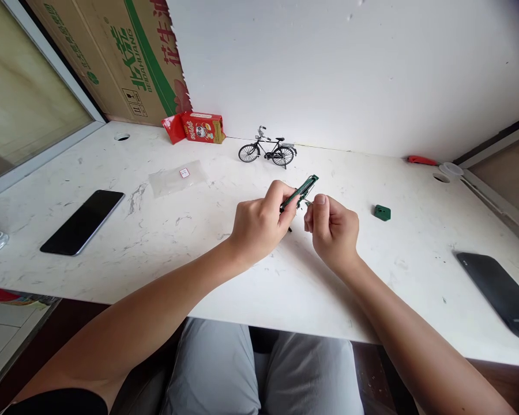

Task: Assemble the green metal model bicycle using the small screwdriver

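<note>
Above the middle of the table, my left hand (263, 222) pinches a long, slim dark green model part (305, 187) between thumb and fingers. The part tilts up to the right, and thin bits stick out from its lower side. Right beside it is my right hand (334, 227), closed with the thumb on top, at the end of one of those thin bits. What lies inside its fingers is hidden. A small black model bicycle (268, 151) stands upright behind my hands. To their right lies a small dark green block (383, 212) with holes.
A clear plastic bag (177, 177) and a phone (84, 222) lie on the left. Red packaging (203, 128) stands at the back, near a cardboard box (125, 63). On the right are a black flat object (497, 291) and a red item (422, 160). A white wall (350, 75) closes the back.
</note>
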Action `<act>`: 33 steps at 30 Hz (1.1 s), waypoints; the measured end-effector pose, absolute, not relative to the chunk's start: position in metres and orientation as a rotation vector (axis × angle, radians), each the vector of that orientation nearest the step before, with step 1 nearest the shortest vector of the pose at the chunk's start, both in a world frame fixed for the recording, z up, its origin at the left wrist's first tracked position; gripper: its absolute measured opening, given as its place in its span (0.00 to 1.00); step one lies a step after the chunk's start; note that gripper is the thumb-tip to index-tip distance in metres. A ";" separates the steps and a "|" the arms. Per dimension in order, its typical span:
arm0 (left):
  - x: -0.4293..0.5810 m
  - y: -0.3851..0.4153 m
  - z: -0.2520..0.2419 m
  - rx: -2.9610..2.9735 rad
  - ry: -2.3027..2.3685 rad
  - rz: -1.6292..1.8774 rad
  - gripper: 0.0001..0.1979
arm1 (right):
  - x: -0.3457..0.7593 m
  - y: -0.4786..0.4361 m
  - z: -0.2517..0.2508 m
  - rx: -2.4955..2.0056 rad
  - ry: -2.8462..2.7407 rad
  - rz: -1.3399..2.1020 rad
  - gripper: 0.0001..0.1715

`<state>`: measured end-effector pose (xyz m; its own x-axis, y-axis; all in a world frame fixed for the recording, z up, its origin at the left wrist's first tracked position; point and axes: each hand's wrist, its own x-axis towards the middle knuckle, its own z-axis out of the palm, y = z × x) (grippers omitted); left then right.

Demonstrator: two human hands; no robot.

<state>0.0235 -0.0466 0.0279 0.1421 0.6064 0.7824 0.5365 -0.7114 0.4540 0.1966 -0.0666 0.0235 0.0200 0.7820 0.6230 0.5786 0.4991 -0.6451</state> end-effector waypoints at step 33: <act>0.024 -0.051 0.031 2.274 0.953 1.734 0.05 | 0.197 -0.071 0.026 -0.996 -1.647 0.129 0.17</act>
